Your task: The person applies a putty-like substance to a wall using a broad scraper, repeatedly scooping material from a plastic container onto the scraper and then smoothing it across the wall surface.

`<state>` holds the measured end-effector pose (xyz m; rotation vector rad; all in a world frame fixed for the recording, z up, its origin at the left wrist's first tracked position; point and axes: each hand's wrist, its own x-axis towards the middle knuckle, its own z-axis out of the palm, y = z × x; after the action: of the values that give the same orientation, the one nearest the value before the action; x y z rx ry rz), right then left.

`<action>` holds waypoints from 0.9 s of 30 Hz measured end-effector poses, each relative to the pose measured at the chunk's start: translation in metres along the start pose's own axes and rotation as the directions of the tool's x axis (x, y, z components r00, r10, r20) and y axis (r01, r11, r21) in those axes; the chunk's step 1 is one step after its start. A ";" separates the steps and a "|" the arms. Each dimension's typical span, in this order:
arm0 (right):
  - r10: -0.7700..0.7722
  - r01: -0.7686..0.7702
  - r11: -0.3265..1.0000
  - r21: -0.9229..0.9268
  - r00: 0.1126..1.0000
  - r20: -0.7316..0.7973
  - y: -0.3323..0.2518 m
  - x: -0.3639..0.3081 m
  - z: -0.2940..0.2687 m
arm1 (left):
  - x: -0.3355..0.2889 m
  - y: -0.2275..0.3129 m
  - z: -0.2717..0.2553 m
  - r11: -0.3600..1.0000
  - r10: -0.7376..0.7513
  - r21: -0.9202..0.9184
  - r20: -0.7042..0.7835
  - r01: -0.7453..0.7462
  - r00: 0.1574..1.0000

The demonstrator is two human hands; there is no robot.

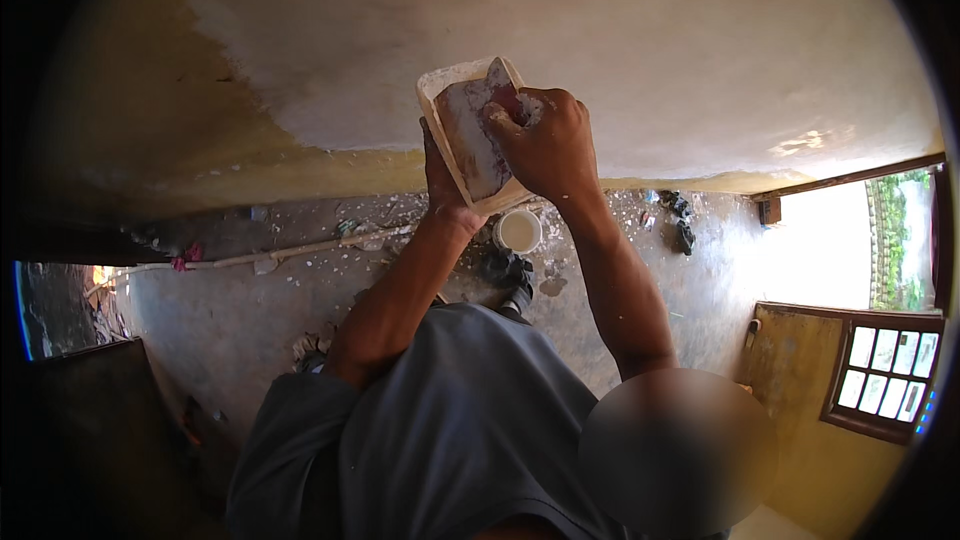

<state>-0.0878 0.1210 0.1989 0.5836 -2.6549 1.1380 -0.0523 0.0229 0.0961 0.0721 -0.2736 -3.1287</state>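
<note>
Pale rectangular tray [500, 202], tilted, smeared scraper [496, 79] at its opening

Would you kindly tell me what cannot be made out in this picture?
All in the head view:
Left hand: most of its fingers, hidden behind the tray.
Trowel: most of its handle, covered by the right hand.
White bucket: what it contains, too small to identify.
Dark crumpled item on the floor: too small to identify.
Lower right: whatever lies behind the round blurred patch.
</note>
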 end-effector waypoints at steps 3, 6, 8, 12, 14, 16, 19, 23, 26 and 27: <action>0.146 -0.147 0.987 0.072 0.989 0.017 -0.014 0.002 -0.014 | 0.000 0.001 0.011 0.999 -0.021 -0.027 0.014 0.022 1.000; 0.052 -0.051 0.992 0.117 0.999 0.000 -0.004 0.001 -0.007 | -0.003 -0.001 0.008 1.000 0.003 0.002 -0.023 -0.003 1.000; 0.070 -0.071 0.993 0.093 0.997 0.011 0.004 0.003 -0.002 | -0.003 -0.002 0.009 0.999 0.016 -0.028 -0.033 -0.017 0.999; 0.155 -0.162 0.983 0.086 0.984 0.086 0.009 0.005 0.001 | 0.000 0.000 0.011 0.999 0.031 0.033 -0.106 -0.028 0.994; -0.029 0.034 0.998 -0.049 0.994 0.101 0.011 -0.004 0.010 | 0.000 0.001 0.003 0.999 0.027 0.045 -0.114 -0.022 0.993; -0.028 0.036 0.996 -0.085 0.995 0.093 0.022 -0.001 0.018 | -0.001 0.005 0.000 0.999 -0.015 -0.035 -0.029 0.013 0.999; -0.059 0.057 0.990 -0.129 0.998 -0.015 0.019 0.003 0.009 | -0.003 0.002 0.006 0.999 0.022 0.031 -0.142 -0.018 0.990; 0.114 -0.088 0.977 -0.192 0.985 0.128 0.018 0.009 -0.003 | -0.007 0.005 0.003 1.000 -0.025 -0.008 -0.113 0.025 0.993; 0.113 -0.094 0.971 -0.218 0.991 0.075 0.019 0.011 -0.010 | -0.007 0.004 0.001 0.999 0.004 0.036 -0.139 0.001 0.990; 0.173 -0.151 0.968 -0.201 0.980 0.097 0.017 0.013 -0.013 | -0.006 0.004 -0.004 0.999 0.006 0.035 -0.137 -0.002 0.990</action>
<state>-0.1061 0.1371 0.2010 0.4138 -2.9141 0.8949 -0.0463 0.0184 0.0932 0.2856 -0.3253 -3.0961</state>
